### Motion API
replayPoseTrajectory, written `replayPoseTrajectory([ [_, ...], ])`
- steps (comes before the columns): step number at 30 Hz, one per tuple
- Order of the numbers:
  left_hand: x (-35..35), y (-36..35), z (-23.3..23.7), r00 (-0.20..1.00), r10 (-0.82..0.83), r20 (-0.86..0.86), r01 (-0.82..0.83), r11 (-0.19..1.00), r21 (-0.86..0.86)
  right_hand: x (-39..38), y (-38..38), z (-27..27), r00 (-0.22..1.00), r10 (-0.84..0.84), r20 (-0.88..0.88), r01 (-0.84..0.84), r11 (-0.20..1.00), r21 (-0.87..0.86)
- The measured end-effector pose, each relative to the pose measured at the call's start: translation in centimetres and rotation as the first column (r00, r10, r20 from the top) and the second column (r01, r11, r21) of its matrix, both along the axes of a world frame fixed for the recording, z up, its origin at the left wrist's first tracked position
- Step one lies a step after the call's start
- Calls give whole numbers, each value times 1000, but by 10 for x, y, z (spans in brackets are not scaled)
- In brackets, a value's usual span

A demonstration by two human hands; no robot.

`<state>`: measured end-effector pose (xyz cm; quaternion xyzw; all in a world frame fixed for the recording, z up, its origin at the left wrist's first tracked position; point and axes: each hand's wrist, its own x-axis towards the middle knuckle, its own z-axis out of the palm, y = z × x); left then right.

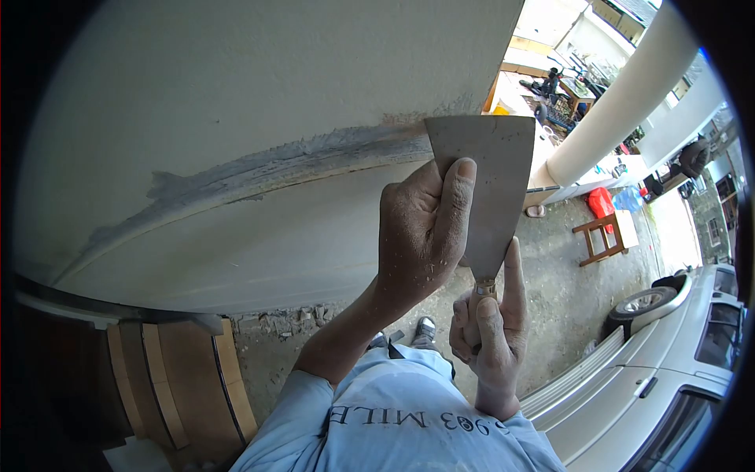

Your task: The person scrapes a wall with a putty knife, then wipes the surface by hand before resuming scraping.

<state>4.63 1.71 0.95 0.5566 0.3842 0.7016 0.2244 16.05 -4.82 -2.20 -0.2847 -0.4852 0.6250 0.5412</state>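
Scraper, one: flat grey metal scraper with flared blade (503, 181), held upright, wide edge uppermost, in front of the wall's right end; contact with wall impossible to tell.

Hands, two, both on the scraper. Right hand (497, 346): wrapped round the handle, thumb along the front, index finger extended up beside the blade's base. Left hand (421, 224): closed over the blade's left edge, thumb flat on the front face, remaining fingers curled, tips largely hidden.

Wall, one: large pale plaster wall (275, 71), bearing one long curved dark-grey streak (299, 159).

Shirt, one: light-blue lettered cloth shirt (401, 385).

Beyond, to the right: one four-legged brown wooden stool (627, 228); one bright-red bag-like object (601, 202), just behind; one silver-white vehicle (668, 370), partly in view.
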Motion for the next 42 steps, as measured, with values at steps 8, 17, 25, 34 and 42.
replayPoseTrajectory([
  [8, 1, 2, -2, 1000, -8, -10, 8, 1000, 11, 5, 4, 0, 995, 73, -61, -74, 997, -10],
  [17, 5, 4, -7, 1000, -7, 12, 7, 1000, 1, 1, 4, -2, 999, -32, 14, 31, 997, 65],
  [25, 6, 3, -5, 1000, 17, 18, -18, 999, 42, 10, 2, 2, 996, 70, -48, -71, 997, -26],
  [34, 8, 3, -3, 996, 4, 91, -6, 1000, 26, 11, 2, 1, 995, 93, -45, -92, 996, 9],
  [42, 9, 3, -9, 997, 25, 68, -29, 998, 60, 11, 2, 3, 996, 86, -30, -87, 995, -47],
])
